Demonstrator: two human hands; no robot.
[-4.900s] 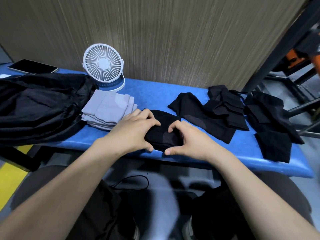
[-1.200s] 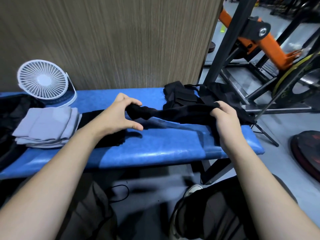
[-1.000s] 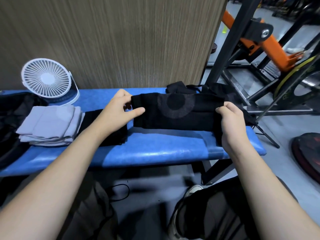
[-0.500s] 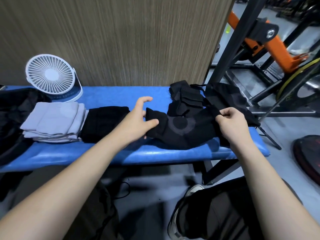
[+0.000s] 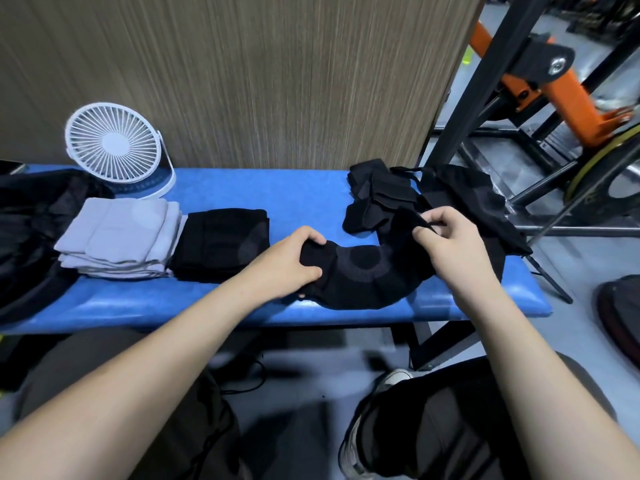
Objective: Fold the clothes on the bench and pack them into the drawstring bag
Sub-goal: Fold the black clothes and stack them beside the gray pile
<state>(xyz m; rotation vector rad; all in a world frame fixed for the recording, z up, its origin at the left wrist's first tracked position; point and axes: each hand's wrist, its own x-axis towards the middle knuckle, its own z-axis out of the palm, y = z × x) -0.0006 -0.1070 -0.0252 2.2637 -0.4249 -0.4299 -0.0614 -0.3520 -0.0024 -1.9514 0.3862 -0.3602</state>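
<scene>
A black garment with a grey ring pattern lies curved on the blue bench near its front edge. My left hand grips its left end. My right hand pinches its raised right end between thumb and fingers. A folded black piece lies left of my left hand, beside a folded grey stack. Loose black clothes are heaped at the bench's right end. The black drawstring bag slumps at the far left.
A small white desk fan stands at the back left against the wood-grain wall. Black and orange gym equipment rises right of the bench. My knees sit below the bench's front edge.
The garment, held stretched in the air a second ago, now lies on the bench. My left hand has closed on its left end and my right hand has lifted the right end inward.
</scene>
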